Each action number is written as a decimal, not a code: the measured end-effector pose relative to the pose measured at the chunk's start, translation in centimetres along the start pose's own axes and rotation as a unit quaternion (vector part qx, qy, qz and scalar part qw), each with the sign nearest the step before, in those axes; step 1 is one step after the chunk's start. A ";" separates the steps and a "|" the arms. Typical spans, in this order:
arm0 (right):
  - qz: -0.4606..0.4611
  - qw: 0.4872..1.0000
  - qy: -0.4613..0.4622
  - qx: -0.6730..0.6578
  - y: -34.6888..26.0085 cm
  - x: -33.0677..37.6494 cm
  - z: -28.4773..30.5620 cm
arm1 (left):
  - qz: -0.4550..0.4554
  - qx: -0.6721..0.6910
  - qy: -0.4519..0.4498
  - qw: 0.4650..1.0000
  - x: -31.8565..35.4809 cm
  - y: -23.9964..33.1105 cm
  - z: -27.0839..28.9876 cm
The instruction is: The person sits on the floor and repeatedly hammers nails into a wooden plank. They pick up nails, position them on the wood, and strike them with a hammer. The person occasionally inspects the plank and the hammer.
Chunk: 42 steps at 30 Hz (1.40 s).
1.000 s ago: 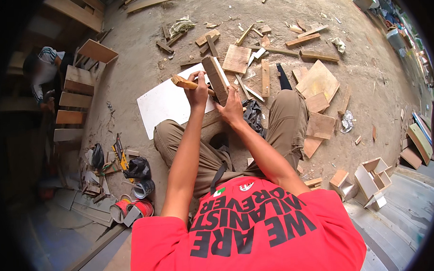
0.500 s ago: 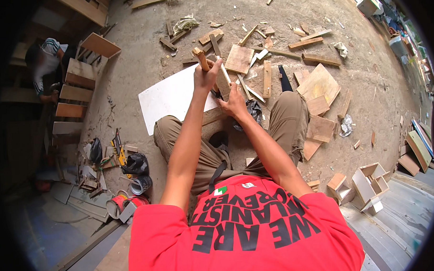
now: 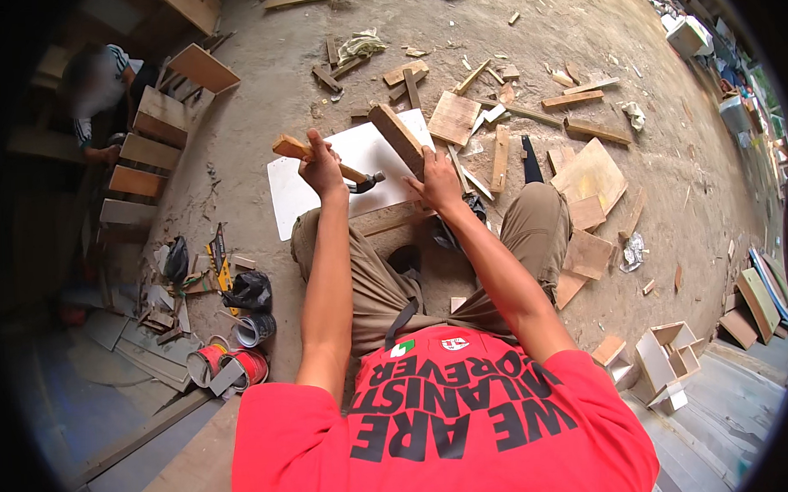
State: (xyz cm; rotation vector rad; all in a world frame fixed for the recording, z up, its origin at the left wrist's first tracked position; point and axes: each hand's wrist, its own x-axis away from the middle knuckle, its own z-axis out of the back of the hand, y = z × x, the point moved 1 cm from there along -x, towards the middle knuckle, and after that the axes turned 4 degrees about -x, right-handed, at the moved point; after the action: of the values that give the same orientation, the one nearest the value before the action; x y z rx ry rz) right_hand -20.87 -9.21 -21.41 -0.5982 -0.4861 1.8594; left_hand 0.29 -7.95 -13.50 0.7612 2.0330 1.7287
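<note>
My left hand [image 3: 323,169] is closed around the wooden handle of a hammer [image 3: 354,174]. Its dark metal head points right, above a white board [image 3: 300,178] on the ground. My right hand [image 3: 438,182] grips the lower end of a brown wood block [image 3: 396,135], which slants up and to the left over the board's right part. Hammer and block are apart. Between my knees and the board lies a wooden piece [image 3: 391,218], partly hidden, with a black plastic bag [image 3: 446,234] beside it.
Wood offcuts [image 3: 455,118] and a dark saw blade [image 3: 531,161] litter the ground ahead and right. At the left are a yellow-handled saw [image 3: 220,256] and red cans [image 3: 246,366]. Another person [image 3: 102,83] works by stacked boards; a wooden box [image 3: 667,358] stands lower right.
The hammer has swung left and down, away from the wood block, so its head now shows. My right hand has shifted slightly right, and the block leans further left.
</note>
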 end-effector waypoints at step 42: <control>-0.205 0.545 -0.066 -0.811 -9.0 6.8 12.3 | 0.255 0.361 0.024 0.897 10.5 12.1 4.0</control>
State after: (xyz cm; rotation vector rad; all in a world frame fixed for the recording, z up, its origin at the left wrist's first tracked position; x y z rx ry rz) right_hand -23.83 -0.30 -7.62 -1.3103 -2.2795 0.4570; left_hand -3.62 2.81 -1.68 1.6102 2.7094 1.1557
